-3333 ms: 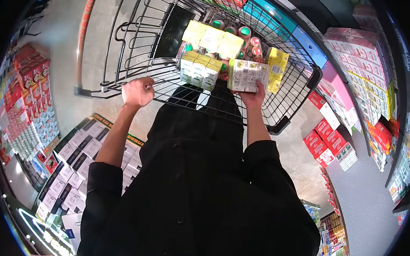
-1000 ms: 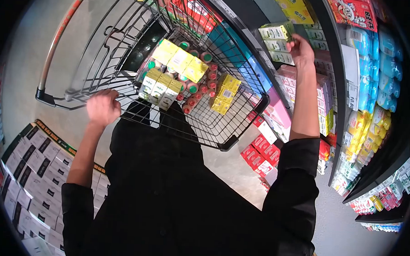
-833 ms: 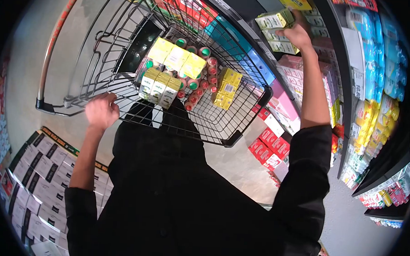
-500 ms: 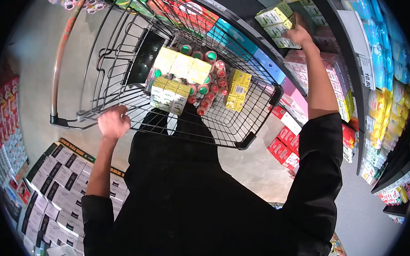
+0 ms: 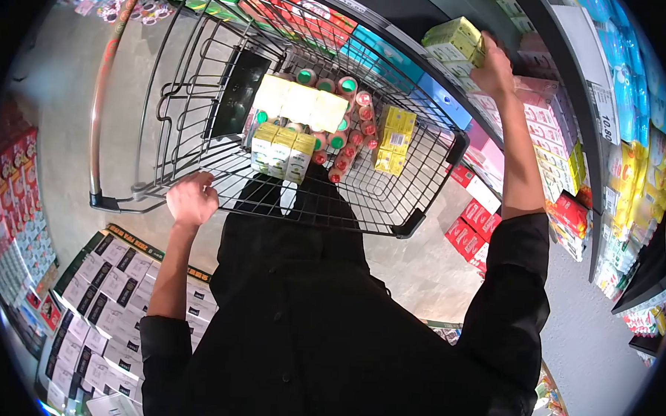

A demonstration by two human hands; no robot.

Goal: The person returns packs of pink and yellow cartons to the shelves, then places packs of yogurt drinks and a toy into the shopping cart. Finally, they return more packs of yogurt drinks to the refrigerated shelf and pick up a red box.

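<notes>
My right hand (image 5: 495, 70) reaches to the shelf at the upper right, its fingers closed around the far side of a yellow-green multipack of drink cartons (image 5: 453, 41). My left hand (image 5: 193, 198) is curled on the near side rim of a black wire shopping cart (image 5: 409, 225). Inside the cart, a pale yellow carton pack (image 5: 300, 102) lies on top of bottles with green caps (image 5: 347, 84). Beside them are bottles with red caps (image 5: 364, 98), a white-and-yellow carton pack (image 5: 282, 152) and a yellow pack (image 5: 395, 140).
Pink cartons (image 5: 538, 105) fill the shelf beyond my right forearm. Blue and yellow bagged goods (image 5: 622, 183) hang at far right, near a price tag (image 5: 601, 112). White boxes (image 5: 114, 295) are stacked at lower left. Red cartons (image 5: 475, 222) sit low past the cart's corner.
My right hand has turned a little and wraps further around the carton pack, which tilts slightly. The whole view has shifted slightly; my left hand stays on the cart's rim.
</notes>
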